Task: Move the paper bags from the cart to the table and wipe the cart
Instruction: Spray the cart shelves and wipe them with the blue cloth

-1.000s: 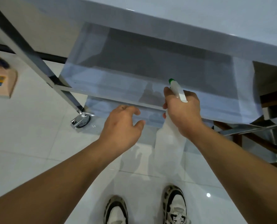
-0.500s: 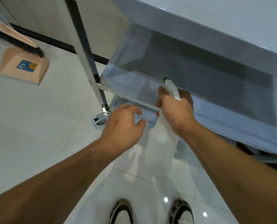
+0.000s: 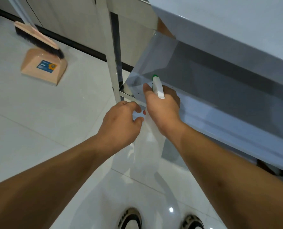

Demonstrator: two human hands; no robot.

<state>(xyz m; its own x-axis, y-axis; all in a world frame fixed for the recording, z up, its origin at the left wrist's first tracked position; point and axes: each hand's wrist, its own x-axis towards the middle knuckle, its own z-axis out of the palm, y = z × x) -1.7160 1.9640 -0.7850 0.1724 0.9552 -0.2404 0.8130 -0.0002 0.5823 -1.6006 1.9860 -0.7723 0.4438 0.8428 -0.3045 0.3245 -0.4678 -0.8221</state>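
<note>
Cart shelving point(image 3: 220, 90) of polished metal fills the upper right of the head view, its middle shelf lying just beyond the right hand point(image 3: 162, 109), which grips the neck of a translucent spray bottle point(image 3: 148, 146) with fingers curled around it. The bottle's white nozzle with a green tip point(image 3: 154, 77) rises above the knuckles and points toward the shelf's near left corner, while the pale body of the bottle hangs down below the wrist. Just left of that hand, the left hand point(image 3: 121, 123) hovers with fingers and thumb loosely curled, holding nothing; its fingertips sit close beside the bottle's neck, though whether they touch it cannot be told. Directly above the left hand, an upright metal post point(image 3: 115, 55) of the cart meets the shelf's front rail. Well to the left of both hands, a peach-coloured dustpan point(image 3: 43, 68) stands on the glossy white tile floor point(image 3: 38, 121) with a dark-bristled broom point(image 3: 38, 42) resting in it. Below the forearms, at the bottom edge, the toes of two patterned black-and-white shoes point(image 3: 130, 219) show on the tiles. No paper bags appear on the visible shelves.
</note>
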